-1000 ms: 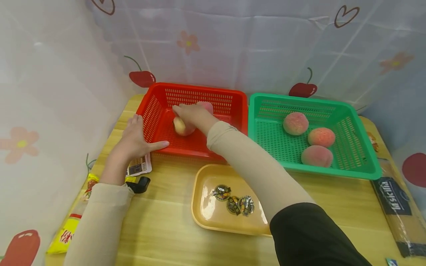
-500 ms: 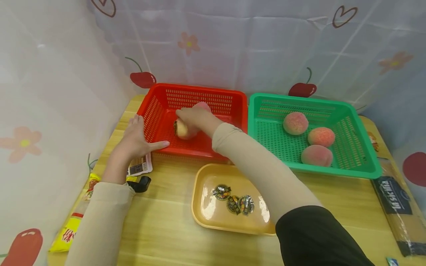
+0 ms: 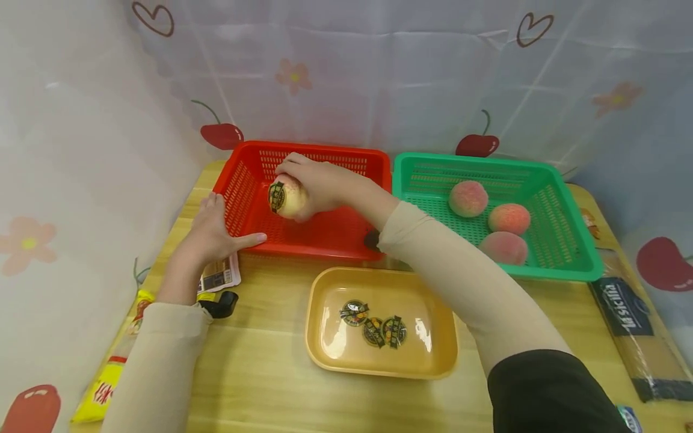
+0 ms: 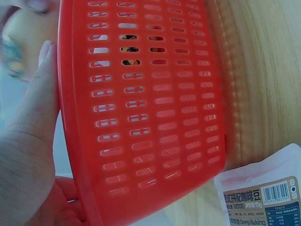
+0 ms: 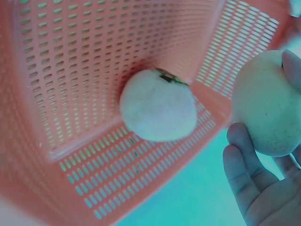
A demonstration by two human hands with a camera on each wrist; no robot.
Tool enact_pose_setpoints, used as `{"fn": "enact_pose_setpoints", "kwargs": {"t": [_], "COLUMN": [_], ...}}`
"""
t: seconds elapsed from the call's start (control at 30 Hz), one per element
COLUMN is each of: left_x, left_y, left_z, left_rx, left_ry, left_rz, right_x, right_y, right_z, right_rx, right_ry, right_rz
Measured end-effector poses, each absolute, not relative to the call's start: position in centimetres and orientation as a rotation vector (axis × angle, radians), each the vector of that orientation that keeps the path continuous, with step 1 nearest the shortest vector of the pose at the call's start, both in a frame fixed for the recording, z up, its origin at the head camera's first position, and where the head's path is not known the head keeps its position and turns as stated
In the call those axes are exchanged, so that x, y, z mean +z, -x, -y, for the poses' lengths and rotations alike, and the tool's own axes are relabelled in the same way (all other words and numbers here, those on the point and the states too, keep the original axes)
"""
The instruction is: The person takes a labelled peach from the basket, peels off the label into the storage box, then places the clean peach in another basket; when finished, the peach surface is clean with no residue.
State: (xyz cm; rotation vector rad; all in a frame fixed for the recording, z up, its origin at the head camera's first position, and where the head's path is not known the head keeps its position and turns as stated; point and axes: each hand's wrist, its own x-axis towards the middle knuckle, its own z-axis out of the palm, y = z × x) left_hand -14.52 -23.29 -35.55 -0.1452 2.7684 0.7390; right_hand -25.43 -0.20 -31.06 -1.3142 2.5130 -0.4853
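My right hand [image 3: 323, 183] grips a pale pink-yellow peach [image 3: 294, 201] above the floor of the red basket [image 3: 335, 248]. A round black-and-gold sticker [image 3: 277, 197] shows on the peach's left side. In the right wrist view, thumb and fingers curl round that peach [image 5: 265, 101], and a second peach [image 5: 157, 106] lies in the basket; my right hand hides it from the head view. My left hand [image 3: 203, 237] rests on the basket's front left corner, with its thumb stretched along the front rim and its other fingers at the left rim.
A green basket [image 3: 568, 275] with several peaches stands to the right. In front, a yellow tray [image 3: 325, 361] holds several similar round stickers [image 3: 373, 332]. Packets [image 3: 222, 273] and a yellow bag [image 3: 103, 388] lie at left. A la Sicilia package [image 3: 628, 319] lies at far right.
My right hand has raised the peach and turned it, so its sticker now faces the head camera. The right forearm has shifted to the right. My left hand stays at the basket corner.
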Motion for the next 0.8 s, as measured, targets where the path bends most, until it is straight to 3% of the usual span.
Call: {"fn": "enact_pose_setpoints", "kwargs": {"t": [0.53, 0.7, 0.8], "left_x": [-35.1, -33.5, -32.4], "left_y": [14.4, 13.6, 12.6], "left_z": [22.7, 20.4, 17.8], "left_rx": [0.699, 0.71, 0.964], "left_ry": [0.122, 0.012, -0.095], "left_rz": [-2.925, -3.063, -3.131], "right_x": [-28.5, -29.5, -30.0], "right_y": [20.7, 19.1, 18.2], "right_z": [-8.5, -10.5, -11.2], "right_rx": [-1.289, -1.441, -1.486], "right_ry": [1.22, 1.192, 1.17], "right_rz": [-2.494, -2.539, -2.556]}}
